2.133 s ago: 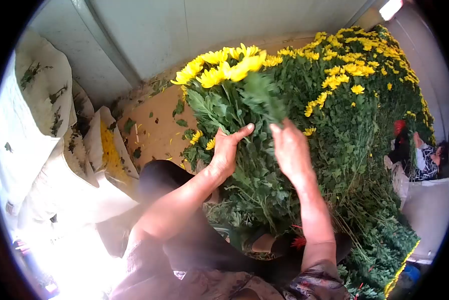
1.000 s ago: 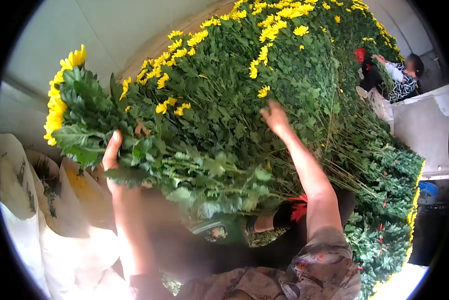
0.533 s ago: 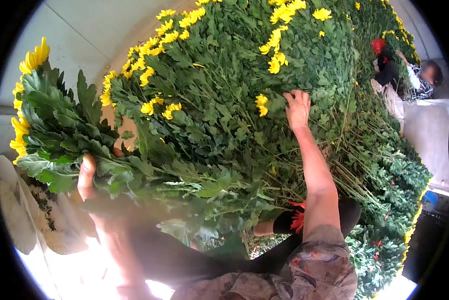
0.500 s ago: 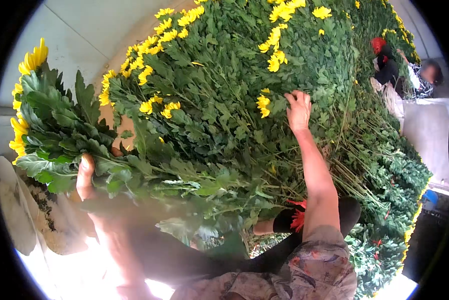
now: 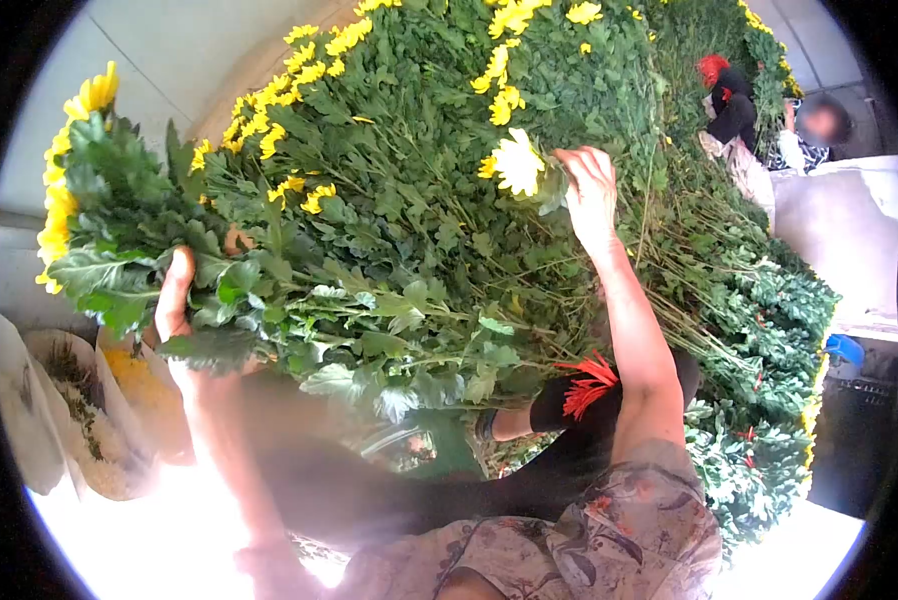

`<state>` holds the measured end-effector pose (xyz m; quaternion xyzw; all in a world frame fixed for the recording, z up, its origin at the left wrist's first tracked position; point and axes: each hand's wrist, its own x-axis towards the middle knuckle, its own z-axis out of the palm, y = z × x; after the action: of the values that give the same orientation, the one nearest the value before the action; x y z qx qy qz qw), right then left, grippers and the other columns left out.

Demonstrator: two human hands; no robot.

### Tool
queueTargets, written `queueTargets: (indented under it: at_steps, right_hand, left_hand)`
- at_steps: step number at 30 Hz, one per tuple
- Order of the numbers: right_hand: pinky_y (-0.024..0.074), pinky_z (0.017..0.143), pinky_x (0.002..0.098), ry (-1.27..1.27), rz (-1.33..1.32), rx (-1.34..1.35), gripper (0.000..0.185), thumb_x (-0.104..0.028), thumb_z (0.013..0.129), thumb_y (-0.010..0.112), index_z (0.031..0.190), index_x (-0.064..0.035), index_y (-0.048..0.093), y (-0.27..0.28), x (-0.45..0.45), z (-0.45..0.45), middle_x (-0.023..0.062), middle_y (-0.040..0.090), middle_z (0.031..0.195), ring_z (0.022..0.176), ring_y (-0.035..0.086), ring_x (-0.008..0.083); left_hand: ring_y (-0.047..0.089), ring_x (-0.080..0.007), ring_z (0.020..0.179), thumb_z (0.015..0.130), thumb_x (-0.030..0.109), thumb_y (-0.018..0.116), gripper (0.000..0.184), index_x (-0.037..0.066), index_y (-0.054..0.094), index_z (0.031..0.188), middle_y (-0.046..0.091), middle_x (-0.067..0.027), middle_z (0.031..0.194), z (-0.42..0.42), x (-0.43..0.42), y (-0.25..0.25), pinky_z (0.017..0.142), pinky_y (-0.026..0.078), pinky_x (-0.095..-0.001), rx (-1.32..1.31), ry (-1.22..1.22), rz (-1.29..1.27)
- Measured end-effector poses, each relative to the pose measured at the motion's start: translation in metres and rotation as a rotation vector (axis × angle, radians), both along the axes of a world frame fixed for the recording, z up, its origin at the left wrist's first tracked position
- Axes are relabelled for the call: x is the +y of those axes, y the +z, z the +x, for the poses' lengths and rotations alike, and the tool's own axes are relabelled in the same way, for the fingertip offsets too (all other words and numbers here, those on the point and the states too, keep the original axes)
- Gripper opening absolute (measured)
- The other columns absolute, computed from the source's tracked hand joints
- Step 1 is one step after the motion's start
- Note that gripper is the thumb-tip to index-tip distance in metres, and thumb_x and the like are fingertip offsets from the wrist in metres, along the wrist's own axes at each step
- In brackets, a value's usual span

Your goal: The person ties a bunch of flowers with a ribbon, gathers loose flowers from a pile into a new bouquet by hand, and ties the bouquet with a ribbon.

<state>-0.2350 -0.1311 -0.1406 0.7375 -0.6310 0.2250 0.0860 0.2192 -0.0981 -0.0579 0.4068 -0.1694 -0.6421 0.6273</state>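
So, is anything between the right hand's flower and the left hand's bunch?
Nothing visible blocks the flower in the right hand from the bunch in the left hand; the yellow blooms between them lie on the pile, apparently lower.

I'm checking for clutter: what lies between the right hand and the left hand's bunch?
The head view shows a pale bloom beside the right hand, then leafy stems and yellow blooms up to the bunch.

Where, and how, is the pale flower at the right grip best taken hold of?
Probably by the leafy part just behind the petals, coming from the right: the pale flower has its head toward the left, and its leaves lie toward the right grip.
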Motion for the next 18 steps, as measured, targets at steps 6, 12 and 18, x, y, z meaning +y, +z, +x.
queueTargets:
  at_steps: [6, 12, 18]
  right_hand:
    - [0.053, 0.074, 0.0352, 0.114, -0.069, 0.121, 0.035, -0.005, 0.078, 0.065, 0.111, -0.0097, 0.058, 0.045, 0.006, 0.038, 0.0075, 0.057, 0.096, 0.089, 0.06, 0.024]
    - [0.0504, 0.078, 0.0419, 0.011, -0.113, 0.172, 0.036, -0.027, 0.09, 0.061, 0.121, -0.0102, 0.055, 0.076, -0.051, 0.097, 0.0112, 0.056, 0.111, 0.101, 0.056, 0.0242]
    - [0.0506, 0.073, 0.0459, 0.058, 0.521, 0.116, 0.052, -0.057, 0.084, 0.058, 0.105, -0.0094, 0.06, -0.032, -0.047, 0.17, 0.0138, 0.065, 0.095, 0.089, 0.063, 0.0311]
  left_hand:
    - [0.066, -0.0199, 0.08, 0.086, 0.02, 0.065, 0.025, 0.003, 0.064, 0.104, 0.069, -0.0092, 0.09, 0.014, 0.01, 0.002, 0.073, 0.055, -0.0333, 0.095, 0.0, -0.02]
    - [0.055, -0.0338, 0.102, 0.088, 0.033, 0.061, 0.038, 0.005, 0.06, 0.113, 0.063, -0.0124, 0.105, 0.081, 0.049, -0.014, 0.09, 0.042, -0.0496, 0.395, -0.275, -0.543]
    - [0.053, -0.0332, 0.093, 0.085, 0.038, 0.062, 0.044, 0.005, 0.059, 0.113, 0.062, -0.0137, 0.101, 0.123, 0.022, -0.047, 0.085, 0.041, -0.0484, 0.309, -0.83, -0.901]
